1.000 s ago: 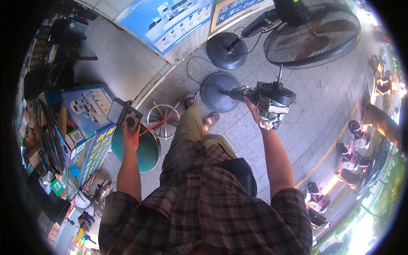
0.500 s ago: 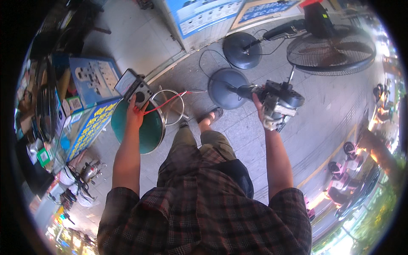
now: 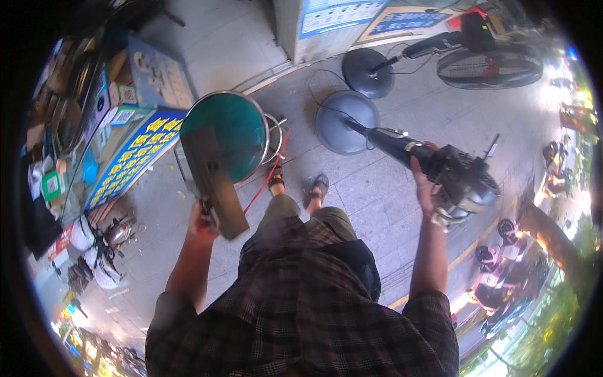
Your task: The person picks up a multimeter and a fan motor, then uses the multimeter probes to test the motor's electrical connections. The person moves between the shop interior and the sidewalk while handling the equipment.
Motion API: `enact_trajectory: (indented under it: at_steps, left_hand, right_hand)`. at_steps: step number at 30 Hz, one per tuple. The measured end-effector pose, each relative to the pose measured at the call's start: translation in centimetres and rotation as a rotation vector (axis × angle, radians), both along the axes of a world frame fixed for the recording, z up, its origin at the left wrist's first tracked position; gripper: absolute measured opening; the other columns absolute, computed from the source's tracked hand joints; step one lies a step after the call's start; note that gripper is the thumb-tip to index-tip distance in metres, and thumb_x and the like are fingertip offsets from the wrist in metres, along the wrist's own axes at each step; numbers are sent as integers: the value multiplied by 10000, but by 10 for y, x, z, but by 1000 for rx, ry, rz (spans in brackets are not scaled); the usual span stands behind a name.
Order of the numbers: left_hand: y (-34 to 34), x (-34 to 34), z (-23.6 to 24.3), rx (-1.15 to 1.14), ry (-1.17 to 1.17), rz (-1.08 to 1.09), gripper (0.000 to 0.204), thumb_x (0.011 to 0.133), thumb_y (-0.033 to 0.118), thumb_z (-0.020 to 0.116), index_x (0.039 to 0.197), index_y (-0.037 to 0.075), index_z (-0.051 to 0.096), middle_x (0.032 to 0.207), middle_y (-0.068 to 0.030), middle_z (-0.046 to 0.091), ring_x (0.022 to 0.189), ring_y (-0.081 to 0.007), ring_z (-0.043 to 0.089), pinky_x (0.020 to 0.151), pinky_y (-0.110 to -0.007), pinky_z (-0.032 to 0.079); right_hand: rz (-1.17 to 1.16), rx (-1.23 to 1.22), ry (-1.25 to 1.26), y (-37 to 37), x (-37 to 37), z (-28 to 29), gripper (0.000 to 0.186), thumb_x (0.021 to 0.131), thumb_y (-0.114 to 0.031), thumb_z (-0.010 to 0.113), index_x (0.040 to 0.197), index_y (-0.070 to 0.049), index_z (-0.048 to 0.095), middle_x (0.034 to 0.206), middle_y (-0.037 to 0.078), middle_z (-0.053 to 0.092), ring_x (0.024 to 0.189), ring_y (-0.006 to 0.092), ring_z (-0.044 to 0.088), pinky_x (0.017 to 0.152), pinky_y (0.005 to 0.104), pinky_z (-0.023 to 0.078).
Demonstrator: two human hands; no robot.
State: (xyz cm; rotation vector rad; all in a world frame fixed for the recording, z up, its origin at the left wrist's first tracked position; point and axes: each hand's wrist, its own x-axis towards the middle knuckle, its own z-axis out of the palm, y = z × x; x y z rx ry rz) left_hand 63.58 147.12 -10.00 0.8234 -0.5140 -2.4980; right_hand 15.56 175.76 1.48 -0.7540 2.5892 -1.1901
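Observation:
My left hand (image 3: pixel 204 220) is closed around a dark boxy multimeter (image 3: pixel 217 185), held tilted over the near edge of a round green stool (image 3: pixel 220 116). Motion smears it, and its dial is turned out of sight. A red test lead (image 3: pixel 270 174) hangs from it toward the stool's metal legs. My right hand (image 3: pixel 425 183) grips the bare motor head (image 3: pixel 468 182) of a stand fan, which has no blades or cage on it; its shaft points up and away. The fan's pole (image 3: pixel 396 143) leans from its round grey base (image 3: pixel 345 138) toward that hand.
Another stand fan with a caged head (image 3: pixel 490 70) and round base (image 3: pixel 367 78) stands behind. To the left, a blue-and-white counter (image 3: pixel 141 151) carries boxes and clutter. A doorway wall (image 3: pixel 333 28) is ahead. Scooters (image 3: pixel 490 276) are parked at the right, a motorcycle (image 3: pixel 119 232) at the left.
The multimeter has come back toward me and turned, so its face no longer shows. My right hand has shifted right and nearer with the motor head, tilting the fan. My view has shifted too.

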Motion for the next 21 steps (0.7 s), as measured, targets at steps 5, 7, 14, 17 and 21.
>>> enact_trajectory:
  at_steps: [5,7,14,17,21]
  left_hand:
    - [95,129,27,40,8,-92,655,942,467,689,1416,39,543,1198,-223,656,1039,-392,698,852,-520,609]
    - [158,193,47,195,-166,104,591,976,433,646,1417,49,560,1298,-238,642,1134,-404,678,907,-538,604]
    - [277,379,48,374,-286,362,376,1025,453,624,1266,168,677,1212,-59,744,1002,-293,753,677,-514,637]
    - [300,483,54,203,-620,374,408,1048,459,590,1306,147,634,1110,-45,751,865,-235,750,550,-392,578]
    - [293,574,77,-24,-684,685,320,1064,421,589,1252,171,656,1059,11,761,810,-121,738,509,-297,547]
  right_hand:
    - [106,-244,-95,19,10,-2,452,922,-159,793,1302,-12,600,1358,123,609,1265,240,579,1114,393,448]
    - [133,-265,-70,30,29,1,446,907,-152,806,1287,-27,607,1305,120,633,1245,247,594,1114,411,451]
    - [289,-211,-197,20,111,2,376,915,-58,767,1256,-21,613,1241,99,654,1196,228,607,1098,395,453]
    - [398,-240,-265,10,159,2,407,894,0,766,1265,-30,602,1233,97,653,1172,219,611,1082,374,466]
    - [570,-58,-287,-12,247,32,442,884,-6,769,1288,-35,594,1239,98,649,1190,215,604,1088,374,462]
